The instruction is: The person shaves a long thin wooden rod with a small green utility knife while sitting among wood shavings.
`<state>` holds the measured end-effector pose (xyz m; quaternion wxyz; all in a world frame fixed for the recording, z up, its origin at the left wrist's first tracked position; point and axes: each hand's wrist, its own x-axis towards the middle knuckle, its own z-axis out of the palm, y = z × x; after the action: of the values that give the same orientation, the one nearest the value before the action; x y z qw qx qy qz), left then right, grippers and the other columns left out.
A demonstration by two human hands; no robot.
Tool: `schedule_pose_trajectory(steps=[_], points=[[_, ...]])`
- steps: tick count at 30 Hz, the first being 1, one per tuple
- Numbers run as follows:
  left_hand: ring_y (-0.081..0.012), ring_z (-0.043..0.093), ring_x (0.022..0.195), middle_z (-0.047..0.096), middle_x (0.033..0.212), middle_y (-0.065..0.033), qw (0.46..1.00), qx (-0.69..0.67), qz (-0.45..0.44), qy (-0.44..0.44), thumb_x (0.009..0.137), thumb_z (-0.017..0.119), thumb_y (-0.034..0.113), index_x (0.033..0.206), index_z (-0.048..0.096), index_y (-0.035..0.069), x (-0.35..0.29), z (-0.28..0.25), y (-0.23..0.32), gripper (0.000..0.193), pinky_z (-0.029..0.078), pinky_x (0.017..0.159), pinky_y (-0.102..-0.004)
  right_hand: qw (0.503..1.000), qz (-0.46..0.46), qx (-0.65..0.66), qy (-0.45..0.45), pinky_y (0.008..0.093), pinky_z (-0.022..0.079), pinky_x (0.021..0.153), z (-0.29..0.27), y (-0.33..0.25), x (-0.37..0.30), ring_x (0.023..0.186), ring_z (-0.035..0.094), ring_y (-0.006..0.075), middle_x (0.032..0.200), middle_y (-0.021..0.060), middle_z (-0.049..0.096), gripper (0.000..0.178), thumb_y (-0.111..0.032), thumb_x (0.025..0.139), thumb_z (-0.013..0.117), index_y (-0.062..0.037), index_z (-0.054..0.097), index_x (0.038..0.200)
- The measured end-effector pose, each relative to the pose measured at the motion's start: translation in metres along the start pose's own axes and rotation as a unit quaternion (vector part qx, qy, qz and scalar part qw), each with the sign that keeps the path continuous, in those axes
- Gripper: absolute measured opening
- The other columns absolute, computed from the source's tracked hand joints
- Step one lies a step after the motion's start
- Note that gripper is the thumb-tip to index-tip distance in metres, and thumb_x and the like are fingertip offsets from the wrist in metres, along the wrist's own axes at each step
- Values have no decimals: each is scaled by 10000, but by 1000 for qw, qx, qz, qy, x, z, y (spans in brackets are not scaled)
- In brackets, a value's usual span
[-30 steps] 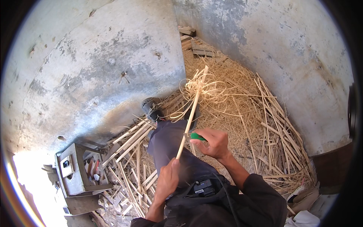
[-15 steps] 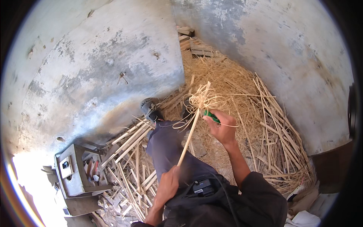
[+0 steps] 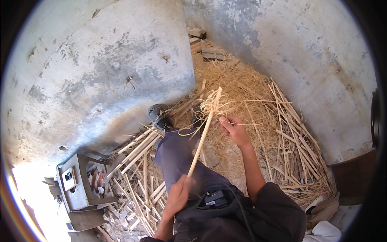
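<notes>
My left hand (image 3: pixel 177 196) is closed around the lower end of a pale wooden stick (image 3: pixel 200 148), which slants up and away over my leg. Thin curled shavings (image 3: pixel 210 103) bunch around the stick near its far end. Beside that bunch, my right hand (image 3: pixel 234 129) has its fingers closed on a small green-handled tool. Only a sliver of green shows at the fingertips now, and no blade can be made out. One long thin curl runs across the right fingers.
Loose shavings (image 3: pixel 250 86) cover the floor ahead. Piles of split sticks lie on the right (image 3: pixel 296 149) and left (image 3: pixel 139 149). A wooden box (image 3: pixel 76 183) holding odds and ends stands at left. Worn plaster walls (image 3: pixel 121 60) meet ahead, near stacked boards (image 3: pixel 213 53).
My right hand has turned slightly and shifted a little left, so the green handle is mostly hidden. The curls around the stick have changed shape. The left hand stays on the stick's lower end.
</notes>
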<state>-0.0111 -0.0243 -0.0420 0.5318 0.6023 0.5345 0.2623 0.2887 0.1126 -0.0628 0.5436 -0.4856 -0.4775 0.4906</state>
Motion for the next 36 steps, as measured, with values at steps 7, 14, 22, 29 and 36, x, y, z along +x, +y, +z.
schedule_pose_trajectory(steps=[7, 14, 22, 29, 36], points=[[-112, 545, 682, 607, 747, -75, 1000, -7, -4, -21, 1158, 566, 219, 1230, 690, 18, 6, -3, 15, 247, 442, 631, -336, 989, 27, 135, -45, 231, 334, 572, -5, -8, -8, 613, 406, 33, 710, -72, 471, 293, -264, 1114, 650, 7, 761, 1127], [-93, 517, 688, 595, 759, -45, 999, -32, 8, -6, 1154, 577, 193, 1214, 691, 13, 17, -4, 26, 222, 423, 624, -311, 994, -67, -5, -87, 306, 522, 869, 21, -5, -36, 953, 673, 125, 1003, 22, 771, 252, -240, 1062, 712, -24, 770, 1179], [-18, 416, 618, 455, 709, 86, 999, -25, 45, 4, 1168, 554, 260, 1226, 682, 58, 22, -5, 31, 246, 321, 553, -235, 964, -173, -197, -53, 347, 567, 710, 33, -12, -50, 780, 743, 219, 920, 114, 756, 321, -321, 1033, 756, -23, 759, 1152], [-26, 397, 631, 447, 701, 80, 998, -37, 42, -7, 1181, 529, 257, 1218, 678, 43, 21, -4, 38, 264, 313, 564, -248, 908, -313, -278, -10, 361, 560, 588, 39, -16, -55, 693, 743, 261, 864, 80, 756, 375, -426, 976, 808, -61, 789, 1059], [-113, 484, 677, 549, 727, -66, 999, -30, 37, -9, 1163, 550, 184, 1139, 643, 11, 20, -4, 40, 198, 414, 626, -331, 889, -330, -318, 9, 351, 541, 550, 40, -20, -58, 642, 728, 234, 816, 48, 742, 351, -431, 970, 812, -86, 798, 1040]])
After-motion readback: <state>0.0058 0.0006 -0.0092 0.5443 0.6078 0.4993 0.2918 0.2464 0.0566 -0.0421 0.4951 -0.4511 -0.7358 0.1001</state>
